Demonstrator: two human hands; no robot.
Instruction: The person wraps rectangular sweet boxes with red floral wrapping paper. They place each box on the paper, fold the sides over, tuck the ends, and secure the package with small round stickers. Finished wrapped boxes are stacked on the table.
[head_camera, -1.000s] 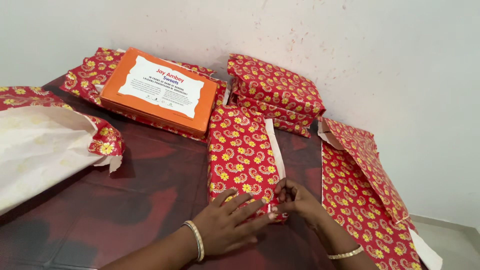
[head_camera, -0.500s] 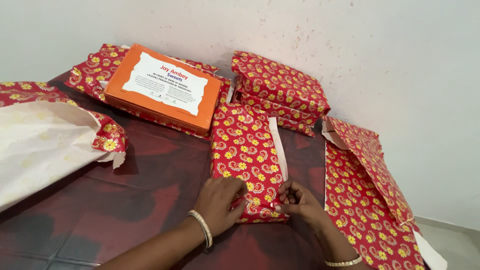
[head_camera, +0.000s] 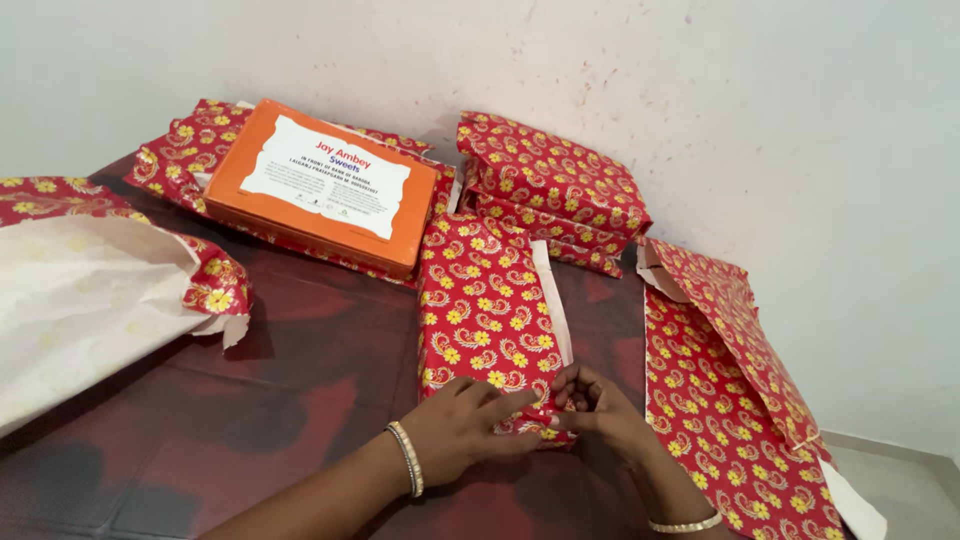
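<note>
A box wrapped in red paper with yellow flowers (head_camera: 485, 310) lies lengthwise in the middle of the dark red table (head_camera: 290, 390). My left hand (head_camera: 465, 430) lies over its near end, fingers pressing the folded paper down. My right hand (head_camera: 595, 405) pinches the paper at the near right corner of the same box. A white strip of the paper's underside runs along the box's right edge. Both wrists wear bangles.
An orange box with a white label (head_camera: 320, 185) lies on wrapping paper at the back left. A stack of wrapped boxes (head_camera: 550, 190) stands against the wall. Loose sheets lie at the left (head_camera: 90, 290) and at the right (head_camera: 730, 380), over the table's edge.
My left hand went from flat on the box end to curled and pressing the fold. My right hand stayed at the near right corner. The view shifted slightly.
</note>
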